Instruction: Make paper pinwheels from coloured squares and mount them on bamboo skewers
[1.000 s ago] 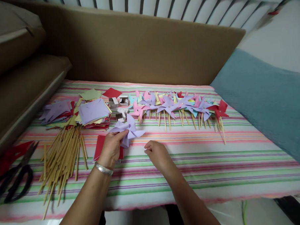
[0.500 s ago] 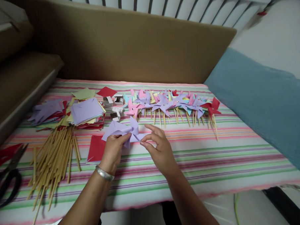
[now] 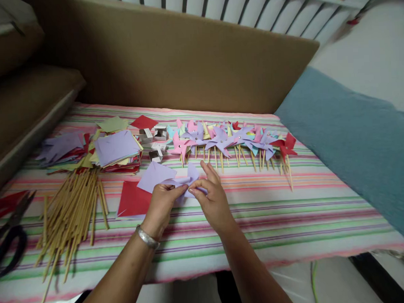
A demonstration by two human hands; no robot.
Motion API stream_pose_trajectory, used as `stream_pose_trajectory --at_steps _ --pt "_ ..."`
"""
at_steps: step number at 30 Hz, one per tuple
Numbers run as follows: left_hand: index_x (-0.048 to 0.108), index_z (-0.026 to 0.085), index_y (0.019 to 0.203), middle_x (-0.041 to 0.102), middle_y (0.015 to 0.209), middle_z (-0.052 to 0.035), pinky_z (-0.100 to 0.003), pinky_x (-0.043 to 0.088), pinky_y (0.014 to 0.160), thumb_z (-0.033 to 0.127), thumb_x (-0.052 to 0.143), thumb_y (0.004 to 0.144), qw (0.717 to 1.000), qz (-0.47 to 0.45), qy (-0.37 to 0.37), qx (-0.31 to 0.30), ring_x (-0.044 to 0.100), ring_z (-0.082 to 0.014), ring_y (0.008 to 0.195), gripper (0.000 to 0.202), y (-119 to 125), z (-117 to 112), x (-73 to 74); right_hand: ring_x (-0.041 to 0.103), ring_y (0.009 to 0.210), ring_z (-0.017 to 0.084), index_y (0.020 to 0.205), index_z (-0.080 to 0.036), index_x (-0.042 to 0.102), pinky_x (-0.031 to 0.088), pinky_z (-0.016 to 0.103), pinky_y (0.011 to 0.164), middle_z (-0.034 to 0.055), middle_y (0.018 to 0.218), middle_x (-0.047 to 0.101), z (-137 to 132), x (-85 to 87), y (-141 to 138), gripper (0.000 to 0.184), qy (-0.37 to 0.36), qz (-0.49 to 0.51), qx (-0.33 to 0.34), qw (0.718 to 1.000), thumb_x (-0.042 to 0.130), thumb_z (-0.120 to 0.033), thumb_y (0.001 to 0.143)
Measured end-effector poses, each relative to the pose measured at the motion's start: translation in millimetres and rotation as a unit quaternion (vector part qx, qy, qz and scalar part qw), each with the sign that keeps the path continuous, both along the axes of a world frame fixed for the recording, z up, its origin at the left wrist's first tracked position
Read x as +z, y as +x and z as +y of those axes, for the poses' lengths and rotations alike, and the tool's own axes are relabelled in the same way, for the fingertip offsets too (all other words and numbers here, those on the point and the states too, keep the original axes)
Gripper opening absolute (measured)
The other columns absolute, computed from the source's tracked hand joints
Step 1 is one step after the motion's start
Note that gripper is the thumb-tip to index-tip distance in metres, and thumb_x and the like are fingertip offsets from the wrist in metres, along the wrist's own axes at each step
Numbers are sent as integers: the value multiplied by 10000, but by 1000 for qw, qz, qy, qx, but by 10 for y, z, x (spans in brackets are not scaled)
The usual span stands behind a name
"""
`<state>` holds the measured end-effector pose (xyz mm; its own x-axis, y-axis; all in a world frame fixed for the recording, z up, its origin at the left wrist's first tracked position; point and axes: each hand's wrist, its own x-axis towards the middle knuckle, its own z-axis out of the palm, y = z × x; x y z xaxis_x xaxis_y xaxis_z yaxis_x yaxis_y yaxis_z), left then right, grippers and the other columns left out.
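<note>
A purple paper pinwheel is between my hands above the striped cloth, its blades folded inward. My left hand is closed, pinching the folded paper between thumb and fingers; a silver bangle is on that wrist. The thumb and index finger of my right hand press together at the pinwheel's middle, on something too small to make out, while its other fingers stick up. Left of the pinwheel lies a purple paper square, partly over a red paper square.
Finished pinwheels on sticks lie in a row behind my hands. Small open boxes, stacked paper squares and cut purple paper are at back left. Wooden sticks and scissors lie left. A brown board stands behind.
Both hands have come closer together; my left hand moved right with the pinwheel. My right thumb and index finger now meet at its middle. The purple square stayed on the left.
</note>
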<state>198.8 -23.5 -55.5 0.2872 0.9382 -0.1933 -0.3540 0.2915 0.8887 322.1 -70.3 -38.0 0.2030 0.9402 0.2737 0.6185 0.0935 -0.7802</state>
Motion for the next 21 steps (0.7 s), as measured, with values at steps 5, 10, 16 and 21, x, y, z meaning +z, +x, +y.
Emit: stream_pose_trajectory --at_steps 5,10,16,21 --pt "728 141 732 683 654 -30 -267 436 668 232 738 626 1000 11 -12 -16 614 -166 678 140 -12 -15 15 188 1380 250 739 -213 645 187 473 1097 62 1455 351 22 -31 19 71 -7 14 -3 1000 589 -205 781" --pt "717 145 670 679 639 -24 -248 416 619 229 740 615 1000 7 -20 -20 577 -132 603 103 -17 -6 -16 220 1369 245 731 -214 648 194 467 1095 65 1441 373 22 -41 41 73 -11 47 -1 999 591 -190 769" --pt "714 155 675 618 545 -8 -249 388 572 274 741 610 998 54 -8 -5 567 -150 597 139 -22 4 -36 224 1366 259 720 -216 656 226 484 1073 71 1445 366 24 -42 58 67 -26 85 20 996 601 -222 760" --pt "689 149 587 603 523 -13 -249 347 514 321 748 588 997 64 -14 -26 526 -136 525 182 -35 -11 15 225 1366 258 724 -222 666 222 474 1072 63 1443 371 33 -44 61 67 -27 90 19 995 605 -226 751"
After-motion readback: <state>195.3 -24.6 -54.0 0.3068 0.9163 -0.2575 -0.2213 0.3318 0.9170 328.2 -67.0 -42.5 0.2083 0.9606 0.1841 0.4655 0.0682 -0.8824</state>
